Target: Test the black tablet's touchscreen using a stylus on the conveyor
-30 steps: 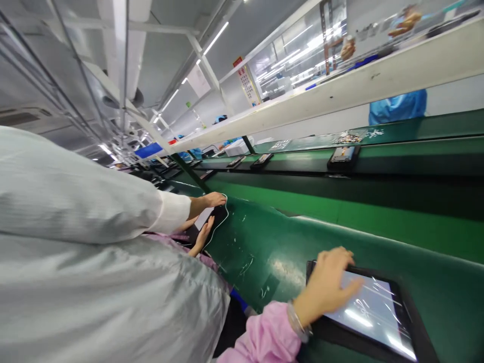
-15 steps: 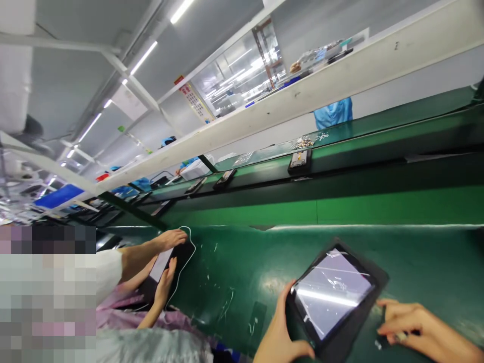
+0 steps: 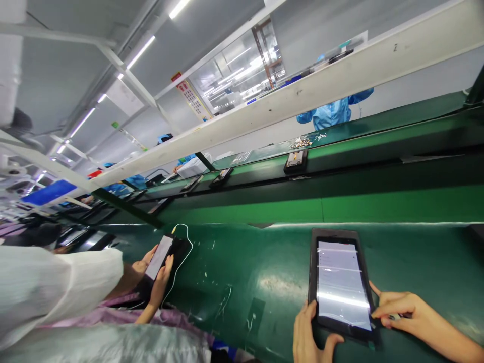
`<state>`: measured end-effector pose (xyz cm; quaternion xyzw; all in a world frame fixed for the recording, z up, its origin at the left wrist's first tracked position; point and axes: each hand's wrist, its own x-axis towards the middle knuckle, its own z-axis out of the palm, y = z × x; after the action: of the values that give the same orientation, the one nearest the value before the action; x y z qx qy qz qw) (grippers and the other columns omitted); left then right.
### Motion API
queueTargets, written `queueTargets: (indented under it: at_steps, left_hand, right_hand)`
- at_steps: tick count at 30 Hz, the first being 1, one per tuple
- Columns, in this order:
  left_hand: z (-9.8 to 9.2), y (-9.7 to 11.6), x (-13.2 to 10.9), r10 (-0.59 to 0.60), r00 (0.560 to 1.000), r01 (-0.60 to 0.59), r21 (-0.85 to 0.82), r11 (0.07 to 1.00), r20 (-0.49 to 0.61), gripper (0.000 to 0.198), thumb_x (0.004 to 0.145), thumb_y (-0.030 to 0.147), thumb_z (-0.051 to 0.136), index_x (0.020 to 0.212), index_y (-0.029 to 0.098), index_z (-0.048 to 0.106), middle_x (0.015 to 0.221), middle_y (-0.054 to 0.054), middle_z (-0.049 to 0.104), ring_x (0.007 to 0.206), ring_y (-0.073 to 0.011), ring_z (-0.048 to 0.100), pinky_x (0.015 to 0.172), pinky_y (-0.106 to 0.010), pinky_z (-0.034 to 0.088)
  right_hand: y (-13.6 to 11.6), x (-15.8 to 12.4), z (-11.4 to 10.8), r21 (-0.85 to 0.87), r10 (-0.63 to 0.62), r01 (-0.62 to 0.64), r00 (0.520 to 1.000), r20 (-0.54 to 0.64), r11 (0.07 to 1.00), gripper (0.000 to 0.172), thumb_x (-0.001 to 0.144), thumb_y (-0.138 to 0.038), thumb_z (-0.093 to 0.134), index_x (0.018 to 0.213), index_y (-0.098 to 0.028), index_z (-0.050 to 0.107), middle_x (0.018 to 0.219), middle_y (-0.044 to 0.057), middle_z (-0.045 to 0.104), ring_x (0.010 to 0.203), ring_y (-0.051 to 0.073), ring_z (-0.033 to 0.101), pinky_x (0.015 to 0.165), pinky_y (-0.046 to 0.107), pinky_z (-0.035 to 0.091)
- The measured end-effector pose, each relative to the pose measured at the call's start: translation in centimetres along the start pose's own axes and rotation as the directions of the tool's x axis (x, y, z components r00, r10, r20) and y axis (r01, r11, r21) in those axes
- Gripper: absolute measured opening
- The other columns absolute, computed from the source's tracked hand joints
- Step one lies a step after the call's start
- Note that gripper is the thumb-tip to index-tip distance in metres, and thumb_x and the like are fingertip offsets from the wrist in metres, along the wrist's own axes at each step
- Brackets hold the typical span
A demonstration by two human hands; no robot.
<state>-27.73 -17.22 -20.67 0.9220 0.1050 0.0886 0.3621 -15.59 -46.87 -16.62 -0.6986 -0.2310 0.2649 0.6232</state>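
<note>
The tablet (image 3: 341, 285) lies flat on the green surface (image 3: 245, 272); the left hand (image 3: 308, 338) grips its lower left corner, fingers curled around the edge, while the right hand (image 3: 399, 307) pinches its right edge with fingers pressed together

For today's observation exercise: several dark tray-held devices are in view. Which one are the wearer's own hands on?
The tablet nearest the camera: left hand at its bottom edge, right hand at its right edge. The others ride the far conveyor.
</note>
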Motion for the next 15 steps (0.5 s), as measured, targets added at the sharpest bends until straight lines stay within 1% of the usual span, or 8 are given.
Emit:
queueTargets:
  at_steps: [2, 5, 6, 7, 9, 11, 13, 15]
  left_hand:
    - [-0.8, 0.7, 0.8, -0.034, 0.998, 0.036, -0.038, 0.999, 0.055, 0.084, 0.07, 0.006, 0.088, 0.149, 0.016, 0.06, 0.143, -0.014, 0.062, 0.138, -0.0377, 0.057, 0.122, -0.051, 0.052]
    - [-2.1, 1.3, 2.4, -0.02, 0.989, 0.041, -0.142, 0.989, 0.145, 0.103, 0.069, 0.008, 0.092, 0.161, 0.014, 0.046, 0.159, -0.015, 0.047, 0.151, -0.0344, 0.043, 0.134, -0.047, 0.038]
    - [-2.4, 1.3, 3.0, 0.004, 0.983, 0.029, -0.176, 0.984, 0.183, 0.112, 0.068, 0.01, 0.096, 0.165, 0.014, 0.039, 0.165, -0.015, 0.039, 0.156, -0.0334, 0.037, 0.137, -0.045, 0.032]
    - [-2.6, 1.0, 3.6, 0.032, 0.975, 0.013, -0.2, 0.98, 0.221, 0.122, 0.066, 0.014, 0.1, 0.168, 0.015, 0.032, 0.169, -0.015, 0.032, 0.159, -0.033, 0.031, 0.139, -0.043, 0.028]
    - [-2.4, 0.2, 4.7, 0.105, 0.955, -0.042, -0.224, 0.974, 0.277, 0.136, 0.062, 0.025, 0.106, 0.171, 0.015, 0.024, 0.173, -0.017, 0.023, 0.162, -0.0342, 0.024, 0.139, -0.043, 0.024]
    - [-1.7, -0.9, 5.7, 0.213, 0.933, -0.142, -0.247, 0.959, 0.29, 0.144, 0.062, 0.038, 0.108, 0.171, 0.014, 0.018, 0.173, -0.022, 0.019, 0.162, -0.0368, 0.023, 0.139, -0.047, 0.024]
    - [-1.2, -1.5, 6.6, 0.298, 0.916, -0.228, -0.264, 0.937, 0.269, 0.142, 0.064, 0.05, 0.105, 0.171, 0.012, 0.019, 0.171, -0.026, 0.019, 0.161, -0.0393, 0.025, 0.138, -0.05, 0.025]
    - [-1.3, -1.3, 7.8, 0.273, 0.932, -0.222, -0.22, 0.95, 0.238, 0.117, 0.078, 0.061, 0.094, 0.166, 0.014, 0.033, 0.169, -0.025, 0.027, 0.158, -0.0396, 0.032, 0.136, -0.051, 0.03]
  right_hand:
    - [-0.7, 0.0, -0.3, -0.001, 0.023, -0.023, 1.0, -0.003, 1.0, 0.04, 0.094, -0.07, 0.079, 0.096, -0.031, 0.089, 0.088, 0.009, 0.071, 0.086, 0.03, 0.067, 0.099, 0.042, 0.051]
    - [-1.3, 0.1, -0.5, -0.004, 0.027, -0.027, 1.0, -0.008, 1.0, 0.041, 0.093, -0.071, 0.078, 0.097, -0.032, 0.089, 0.095, 0.01, 0.073, 0.094, 0.033, 0.068, 0.123, 0.051, 0.033]
    - [-1.4, 0.1, -0.5, 0.0, 0.025, -0.025, 1.0, -0.009, 1.0, 0.042, 0.093, -0.072, 0.078, 0.098, -0.032, 0.089, 0.097, 0.01, 0.074, 0.095, 0.033, 0.068, 0.126, 0.052, 0.028]
    - [-1.4, 0.1, -0.6, 0.004, 0.024, -0.024, 1.0, -0.011, 1.0, 0.043, 0.094, -0.073, 0.077, 0.098, -0.032, 0.089, 0.097, 0.01, 0.074, 0.097, 0.034, 0.068, 0.127, 0.053, 0.028]
    - [-1.3, 0.2, -0.5, 0.012, 0.015, -0.014, 1.0, -0.019, 1.0, 0.046, 0.093, -0.075, 0.077, 0.098, -0.031, 0.089, 0.093, 0.01, 0.073, 0.095, 0.034, 0.069, 0.124, 0.055, 0.032]
    - [-1.0, 0.3, -0.3, 0.019, -0.013, 0.014, 0.999, -0.039, 1.0, 0.049, 0.093, -0.078, 0.077, 0.097, -0.03, 0.089, 0.09, 0.011, 0.073, 0.094, 0.034, 0.07, 0.12, 0.058, 0.038]
    - [-0.7, 0.4, 0.0, 0.028, -0.061, 0.063, 0.995, -0.077, 0.998, 0.053, 0.094, -0.079, 0.077, 0.098, -0.028, 0.089, 0.089, 0.01, 0.073, 0.093, 0.033, 0.07, 0.117, 0.059, 0.041]
    - [-0.3, 0.5, 0.3, 0.025, -0.121, 0.126, 0.982, -0.147, 0.992, 0.055, 0.097, -0.079, 0.075, 0.102, -0.025, 0.088, 0.09, 0.008, 0.074, 0.094, 0.03, 0.072, 0.119, 0.059, 0.041]
